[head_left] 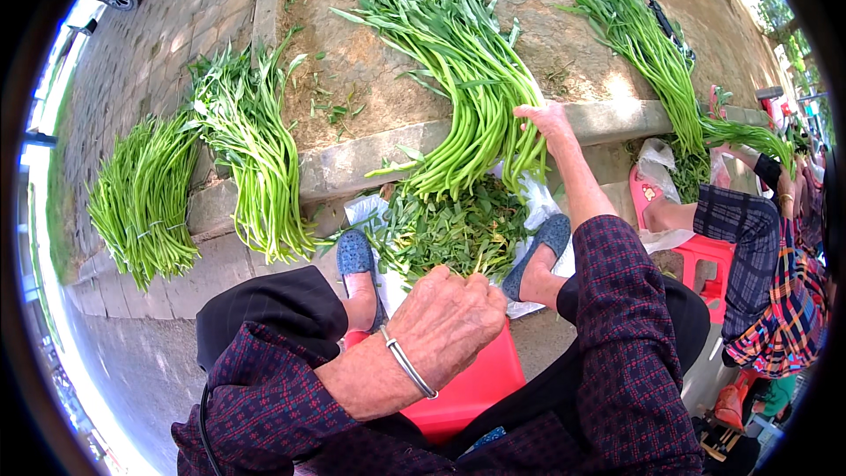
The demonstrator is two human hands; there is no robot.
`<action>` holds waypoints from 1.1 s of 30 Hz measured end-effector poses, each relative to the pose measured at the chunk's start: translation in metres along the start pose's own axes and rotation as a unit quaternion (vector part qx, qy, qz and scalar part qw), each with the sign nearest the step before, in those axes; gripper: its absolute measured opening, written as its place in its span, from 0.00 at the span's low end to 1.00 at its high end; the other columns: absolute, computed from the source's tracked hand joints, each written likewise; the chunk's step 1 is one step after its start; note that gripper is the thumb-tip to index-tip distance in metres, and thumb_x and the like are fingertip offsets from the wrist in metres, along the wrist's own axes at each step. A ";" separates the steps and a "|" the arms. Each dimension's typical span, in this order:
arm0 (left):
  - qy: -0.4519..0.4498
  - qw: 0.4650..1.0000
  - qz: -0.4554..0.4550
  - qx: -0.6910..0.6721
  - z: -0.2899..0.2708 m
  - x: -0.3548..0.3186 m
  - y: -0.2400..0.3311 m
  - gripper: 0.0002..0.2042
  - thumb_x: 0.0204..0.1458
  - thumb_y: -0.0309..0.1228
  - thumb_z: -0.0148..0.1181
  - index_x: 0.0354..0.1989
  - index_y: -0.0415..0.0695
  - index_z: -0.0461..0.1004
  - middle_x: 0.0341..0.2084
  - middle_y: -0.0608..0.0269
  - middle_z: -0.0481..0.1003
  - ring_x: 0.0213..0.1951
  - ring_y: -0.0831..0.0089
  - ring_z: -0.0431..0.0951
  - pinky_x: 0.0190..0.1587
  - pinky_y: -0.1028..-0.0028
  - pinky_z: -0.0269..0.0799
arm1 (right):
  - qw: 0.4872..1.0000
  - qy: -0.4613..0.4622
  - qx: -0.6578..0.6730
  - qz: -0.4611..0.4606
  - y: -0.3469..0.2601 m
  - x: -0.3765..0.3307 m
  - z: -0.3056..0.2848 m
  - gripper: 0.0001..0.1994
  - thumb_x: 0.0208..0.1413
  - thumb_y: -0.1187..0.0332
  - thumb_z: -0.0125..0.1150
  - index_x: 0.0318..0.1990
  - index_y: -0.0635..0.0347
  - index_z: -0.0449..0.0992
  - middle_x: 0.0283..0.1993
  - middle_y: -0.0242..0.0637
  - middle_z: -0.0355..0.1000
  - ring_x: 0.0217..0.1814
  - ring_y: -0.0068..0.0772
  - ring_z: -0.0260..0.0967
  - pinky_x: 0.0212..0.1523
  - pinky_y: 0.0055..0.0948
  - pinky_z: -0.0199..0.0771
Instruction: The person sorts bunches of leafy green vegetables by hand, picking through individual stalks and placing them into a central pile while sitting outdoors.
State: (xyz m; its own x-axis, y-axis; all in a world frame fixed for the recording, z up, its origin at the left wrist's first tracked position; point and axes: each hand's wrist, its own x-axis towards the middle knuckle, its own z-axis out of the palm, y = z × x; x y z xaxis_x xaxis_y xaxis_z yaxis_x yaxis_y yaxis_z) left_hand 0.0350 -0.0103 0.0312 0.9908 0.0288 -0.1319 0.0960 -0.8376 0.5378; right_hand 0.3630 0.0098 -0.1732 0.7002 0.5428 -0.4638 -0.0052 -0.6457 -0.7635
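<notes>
A large heap of water spinach (476,70), long green stems with narrow leaves, lies across the kerb in front of me. At its right edge my right hand (548,123) is closed on some of the stems. My left hand (449,313), a silver bangle at its wrist, is closed above the leaf pile, its knuckles toward me; whatever its fingers hold is hidden. Between my feet, loose leaves and trimmings (454,234) are piled on a white plastic sheet (542,203).
Two upright bundles of greens, a tied one (145,203) and a looser one (251,159), stand at the left. A red stool (471,388) is beneath my left hand. At the right, another person in a checked garment sits by a red stool (709,264) and more greens (648,53).
</notes>
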 end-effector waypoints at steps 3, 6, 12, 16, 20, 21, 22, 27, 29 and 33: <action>-0.001 1.000 0.008 -0.004 -0.002 0.003 0.001 0.05 0.45 0.28 0.53 0.26 0.39 0.66 0.20 0.58 0.69 0.25 0.62 0.74 0.30 0.66 0.67 | 0.995 0.028 -0.097 -0.005 0.014 0.015 -0.004 0.21 0.29 0.62 0.70 0.34 0.64 0.77 0.27 0.41 0.75 0.26 0.33 0.72 0.29 0.31 0.73; -0.005 1.000 -0.005 -0.005 -0.001 -0.001 -0.001 0.05 0.45 0.28 0.53 0.27 0.39 0.67 0.20 0.58 0.69 0.26 0.62 0.74 0.30 0.66 0.67 | 0.990 0.031 -0.132 -0.027 0.000 0.005 0.010 0.21 0.30 0.60 0.69 0.34 0.64 0.77 0.30 0.42 0.75 0.29 0.37 0.73 0.33 0.33 0.74; -0.002 1.000 -0.002 -0.007 -0.004 0.000 0.000 0.06 0.45 0.28 0.53 0.26 0.39 0.67 0.20 0.57 0.69 0.26 0.62 0.74 0.30 0.66 0.67 | 0.979 0.040 -0.193 -0.052 -0.003 0.020 -0.011 0.22 0.31 0.57 0.67 0.35 0.63 0.78 0.35 0.47 0.75 0.39 0.44 0.74 0.42 0.37 0.72; 0.003 1.000 0.000 -0.005 -0.004 0.000 0.000 0.06 0.45 0.28 0.54 0.26 0.39 0.66 0.20 0.57 0.69 0.25 0.62 0.74 0.30 0.66 0.66 | 0.982 0.055 -0.164 -0.072 -0.014 0.019 -0.021 0.14 0.36 0.64 0.66 0.28 0.65 0.76 0.21 0.35 0.70 0.20 0.28 0.66 0.20 0.30 0.67; 0.004 1.000 -0.011 -0.007 -0.004 -0.002 -0.002 0.06 0.45 0.28 0.54 0.26 0.40 0.66 0.20 0.57 0.69 0.25 0.63 0.74 0.30 0.66 0.66 | 0.998 -0.049 -0.020 0.017 -0.041 -0.008 -0.014 0.10 0.36 0.67 0.65 0.25 0.65 0.77 0.20 0.39 0.72 0.18 0.29 0.69 0.20 0.29 0.70; 0.009 1.000 -0.009 -0.008 -0.004 -0.003 -0.002 0.05 0.45 0.28 0.54 0.25 0.40 0.66 0.20 0.57 0.69 0.25 0.63 0.74 0.30 0.66 0.66 | 0.999 -0.035 -0.014 0.012 -0.039 -0.007 -0.009 0.07 0.38 0.71 0.64 0.24 0.65 0.76 0.19 0.37 0.71 0.16 0.28 0.68 0.18 0.28 0.69; 0.013 1.000 -0.007 -0.009 -0.005 -0.003 -0.003 0.05 0.45 0.28 0.54 0.25 0.40 0.66 0.20 0.57 0.69 0.25 0.63 0.74 0.30 0.66 0.66 | 0.999 -0.037 -0.011 0.018 -0.038 -0.009 -0.005 0.07 0.38 0.71 0.65 0.24 0.65 0.76 0.19 0.37 0.71 0.16 0.28 0.67 0.18 0.28 0.69; 0.007 1.000 -0.007 -0.003 -0.005 0.000 -0.002 0.05 0.44 0.28 0.54 0.25 0.40 0.66 0.20 0.58 0.68 0.25 0.63 0.74 0.30 0.66 0.66 | 0.999 -0.008 -0.032 0.034 -0.017 0.000 0.009 0.09 0.35 0.73 0.67 0.25 0.67 0.74 0.21 0.39 0.70 0.18 0.28 0.67 0.19 0.31 0.69; 0.004 1.000 -0.009 -0.001 -0.005 0.000 -0.001 0.05 0.44 0.27 0.54 0.25 0.40 0.66 0.20 0.58 0.68 0.25 0.63 0.74 0.31 0.66 0.66 | 0.998 0.016 -0.055 0.026 -0.011 0.005 0.014 0.09 0.34 0.73 0.66 0.25 0.68 0.74 0.20 0.38 0.70 0.17 0.29 0.66 0.18 0.30 0.67; 0.012 1.000 0.000 -0.010 -0.006 0.001 -0.002 0.05 0.42 0.27 0.54 0.26 0.40 0.65 0.21 0.58 0.68 0.26 0.63 0.74 0.30 0.67 0.66 | 0.993 0.037 -0.109 -0.003 -0.020 0.006 0.012 0.10 0.35 0.69 0.64 0.25 0.67 0.75 0.21 0.38 0.71 0.19 0.29 0.68 0.22 0.30 0.69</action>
State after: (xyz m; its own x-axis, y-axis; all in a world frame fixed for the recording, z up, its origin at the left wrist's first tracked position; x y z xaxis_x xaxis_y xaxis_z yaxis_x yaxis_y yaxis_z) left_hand 0.0369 -0.0054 0.0354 0.9928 0.0416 -0.1125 0.0974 -0.8269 0.5538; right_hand 0.3593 0.0325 -0.1658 0.7507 0.5107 -0.4191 0.1485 -0.7486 -0.6462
